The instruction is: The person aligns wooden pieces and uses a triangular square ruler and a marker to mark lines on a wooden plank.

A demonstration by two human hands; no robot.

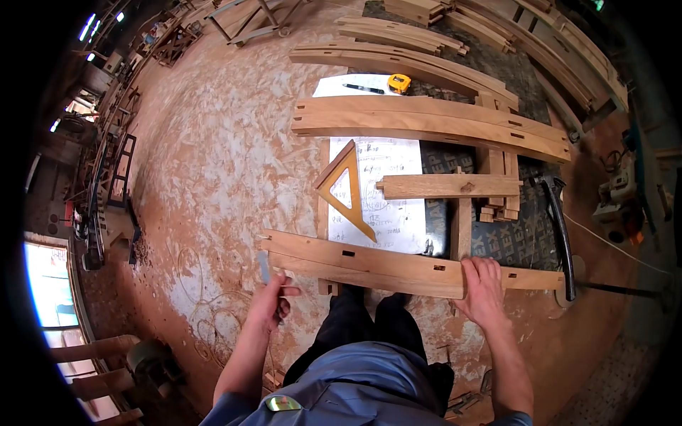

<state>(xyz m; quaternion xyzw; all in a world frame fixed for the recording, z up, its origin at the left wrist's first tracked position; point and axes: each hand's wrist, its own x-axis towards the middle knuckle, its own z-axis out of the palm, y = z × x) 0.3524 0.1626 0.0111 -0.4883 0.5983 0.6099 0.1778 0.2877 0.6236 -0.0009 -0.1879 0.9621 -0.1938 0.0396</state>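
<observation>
- A flat grey strip (263,267) is pinched by the left hand (272,299).
- A grainy, slotted wooden beam (387,268) is clasped by the right hand (483,290).

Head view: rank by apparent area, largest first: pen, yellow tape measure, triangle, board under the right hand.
1. Board under the right hand
2. Triangle
3. Yellow tape measure
4. Pen: longer than the tape measure, but very thin

Between the front beam (369,264) and the short rail (440,187), a gap is left over the paper (405,231), narrowed by the set square (356,207) and blocked rightward by a crosspiece (460,231).
</observation>
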